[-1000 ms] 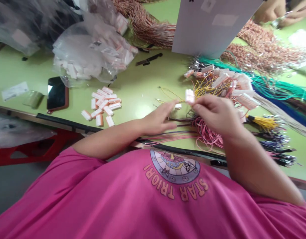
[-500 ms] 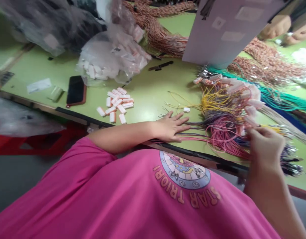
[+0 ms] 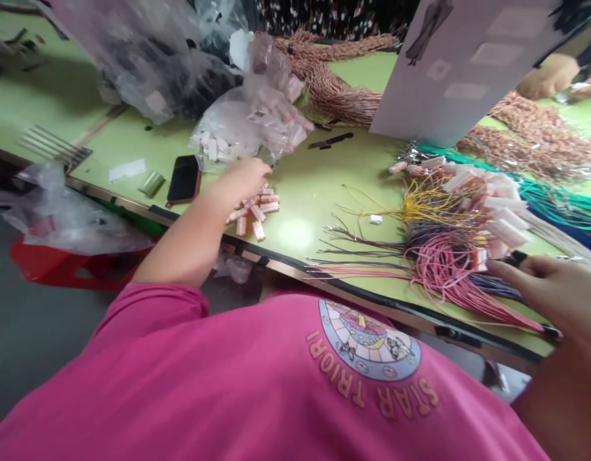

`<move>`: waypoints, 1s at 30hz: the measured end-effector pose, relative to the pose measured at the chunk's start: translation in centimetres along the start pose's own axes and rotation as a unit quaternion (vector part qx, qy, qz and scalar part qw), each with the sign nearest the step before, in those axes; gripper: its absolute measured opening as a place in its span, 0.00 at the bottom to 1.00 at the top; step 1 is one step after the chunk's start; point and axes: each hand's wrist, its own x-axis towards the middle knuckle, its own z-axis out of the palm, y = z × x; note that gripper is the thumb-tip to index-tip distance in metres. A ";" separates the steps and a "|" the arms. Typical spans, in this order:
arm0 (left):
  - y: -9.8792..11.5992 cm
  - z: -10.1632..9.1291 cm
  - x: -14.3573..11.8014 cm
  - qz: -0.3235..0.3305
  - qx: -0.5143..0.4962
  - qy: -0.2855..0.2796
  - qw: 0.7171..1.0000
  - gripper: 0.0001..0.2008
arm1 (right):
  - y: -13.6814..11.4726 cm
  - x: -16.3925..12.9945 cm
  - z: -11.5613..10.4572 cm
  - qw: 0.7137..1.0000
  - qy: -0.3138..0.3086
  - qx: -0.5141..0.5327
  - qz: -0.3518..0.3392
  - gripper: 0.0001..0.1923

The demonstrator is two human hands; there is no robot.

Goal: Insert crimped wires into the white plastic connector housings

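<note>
Bright, even light is falling from overhead onto the green table (image 3: 314, 173), leaving a pale patch of glare near its front edge and soft shadows under the plastic bags (image 3: 247, 125) at the back. Motion blur is softening the left hand (image 3: 242, 179), the right hand (image 3: 559, 294) and the wires (image 3: 444, 256). The wide lens is bending the table's edges, and the far corners are smearing.

pink T-shirt (image 3: 257, 384), round printed emblem (image 3: 369, 339)

Wire-harness assembly workshop: green workbench (image 3: 305, 182) bearing coloured wire bundles (image 3: 444, 256), bagged plastic connector housings (image 3: 250, 125), loose connectors (image 3: 257, 211).
</note>
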 end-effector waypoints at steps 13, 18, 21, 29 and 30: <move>-1.7 0.6 2.4 -0.092 0.134 0.011 0.987 0.15 | -19.5 3.4 4.2 0.889 -0.014 -0.237 -0.391 0.16; -1.0 1.6 1.1 -0.013 -0.001 0.103 0.995 0.12 | -17.0 6.3 6.4 0.870 0.038 -0.259 -0.417 0.14; 1.6 2.8 -0.2 0.027 -0.077 0.124 0.989 0.18 | -15.8 6.4 6.0 0.892 0.051 -0.211 -0.397 0.13; 10.8 8.4 -4.1 0.070 -0.348 -0.108 0.929 0.17 | -15.2 6.4 5.2 0.895 -0.038 -0.041 -0.442 0.16; 11.6 9.0 -4.3 0.077 -0.346 -0.119 0.928 0.17 | -15.3 6.4 5.3 0.897 -0.042 -0.061 -0.436 0.15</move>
